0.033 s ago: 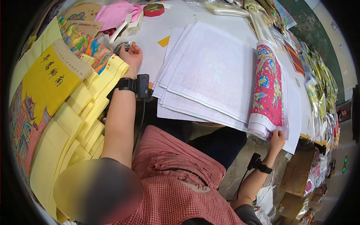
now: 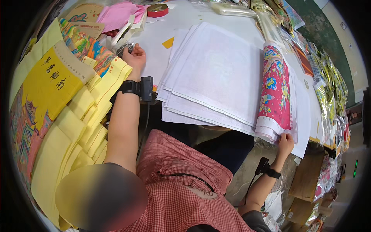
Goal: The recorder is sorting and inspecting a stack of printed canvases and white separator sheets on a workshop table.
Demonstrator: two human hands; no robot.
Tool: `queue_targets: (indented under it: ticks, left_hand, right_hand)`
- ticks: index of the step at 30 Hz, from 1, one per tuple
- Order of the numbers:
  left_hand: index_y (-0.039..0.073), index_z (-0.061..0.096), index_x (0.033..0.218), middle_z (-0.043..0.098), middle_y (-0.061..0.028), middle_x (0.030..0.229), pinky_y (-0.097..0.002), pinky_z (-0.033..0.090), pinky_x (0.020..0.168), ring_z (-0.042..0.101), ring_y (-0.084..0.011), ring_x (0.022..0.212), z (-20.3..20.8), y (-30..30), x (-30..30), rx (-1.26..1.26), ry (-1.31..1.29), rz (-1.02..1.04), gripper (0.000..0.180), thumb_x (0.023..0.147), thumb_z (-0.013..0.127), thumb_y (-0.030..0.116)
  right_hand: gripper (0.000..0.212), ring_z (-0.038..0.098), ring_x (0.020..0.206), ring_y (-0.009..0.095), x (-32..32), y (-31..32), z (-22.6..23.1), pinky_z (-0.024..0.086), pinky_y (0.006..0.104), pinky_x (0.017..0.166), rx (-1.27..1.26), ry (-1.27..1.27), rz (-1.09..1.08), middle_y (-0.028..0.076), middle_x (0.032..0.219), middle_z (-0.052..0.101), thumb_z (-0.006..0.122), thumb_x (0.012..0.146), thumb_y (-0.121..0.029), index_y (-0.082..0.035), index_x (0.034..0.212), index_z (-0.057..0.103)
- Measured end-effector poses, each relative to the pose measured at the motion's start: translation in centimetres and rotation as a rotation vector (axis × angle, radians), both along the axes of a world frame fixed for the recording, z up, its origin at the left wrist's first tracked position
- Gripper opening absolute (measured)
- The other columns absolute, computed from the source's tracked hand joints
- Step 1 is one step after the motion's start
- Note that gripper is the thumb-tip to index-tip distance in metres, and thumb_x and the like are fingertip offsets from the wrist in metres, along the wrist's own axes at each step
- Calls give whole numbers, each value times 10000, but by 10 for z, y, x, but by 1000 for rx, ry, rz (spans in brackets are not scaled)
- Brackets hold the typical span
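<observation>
My right hand (image 2: 286, 144), fingers pinched together, holds the near edge of a printed fabric sheet (image 2: 275, 85). The sheet curls over at the right side of a stack of white sheets (image 2: 220, 73) and shows a deep pink face with blue and yellow flowers. My left hand (image 2: 135, 57) lies palm up left of the stack, fingers loosely curled and apart, with nothing visible in them. Right beside its fingers is a small round dish (image 2: 124, 49), partly hidden, its contents too small to make out.
Layered yellow printed cloths (image 2: 77, 112) hang along the left. At the back are a pink cloth (image 2: 123, 16), a red box (image 2: 157, 10) and clear plastic rolls (image 2: 234, 10). Plastic-wrapped bundles (image 2: 328, 96) line the right edge, with cardboard boxes (image 2: 305, 174) below.
</observation>
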State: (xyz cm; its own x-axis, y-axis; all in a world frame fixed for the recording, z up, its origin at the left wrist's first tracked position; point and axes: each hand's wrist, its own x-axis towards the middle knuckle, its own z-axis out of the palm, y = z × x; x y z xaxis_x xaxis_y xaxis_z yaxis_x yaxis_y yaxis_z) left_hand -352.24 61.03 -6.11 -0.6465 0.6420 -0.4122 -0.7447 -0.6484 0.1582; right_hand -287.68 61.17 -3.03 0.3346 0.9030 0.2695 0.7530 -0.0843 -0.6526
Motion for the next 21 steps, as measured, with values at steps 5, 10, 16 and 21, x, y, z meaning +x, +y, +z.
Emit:
queue_targets:
  ticks: [5, 10, 16, 21]
  left_hand:
    - [-57, 535, 939, 571, -93, 774, -245, 451, 549, 543, -157, 645, -6, 3, -9, 50, -5, -24, 453, 925, 405, 377]
    - [-13, 509, 928, 600, -124, 854, -257, 462, 550, 545, -164, 664, -5, 5, -9, 87, 1, -60, 417, 939, 371, 381]
    - [-28, 519, 974, 616, -130, 896, -262, 467, 534, 580, -174, 708, -2, 0, -5, 194, -83, -60, 489, 945, 309, 413]
    - [-27, 529, 976, 613, -103, 832, -256, 458, 516, 575, -159, 661, -19, 0, -24, 296, -122, -55, 520, 945, 285, 431]
  right_hand:
    - [253, 464, 472, 128, 1, 1, -3, 378, 303, 478, 42, 5, -13, 80, 507, 509, 540, 757, -168, 30, 602, 508]
    - [243, 459, 471, 134, 5, 3, -8, 376, 308, 478, 83, -14, -19, 85, 506, 501, 542, 749, -160, 38, 609, 517]
    - [234, 458, 477, 116, -3, -3, -3, 381, 287, 472, 83, 30, -15, 73, 507, 502, 540, 754, -145, 38, 610, 515]
    - [239, 454, 474, 109, -7, -4, -1, 383, 278, 471, 65, 71, -17, 66, 510, 505, 539, 759, -145, 33, 603, 508]
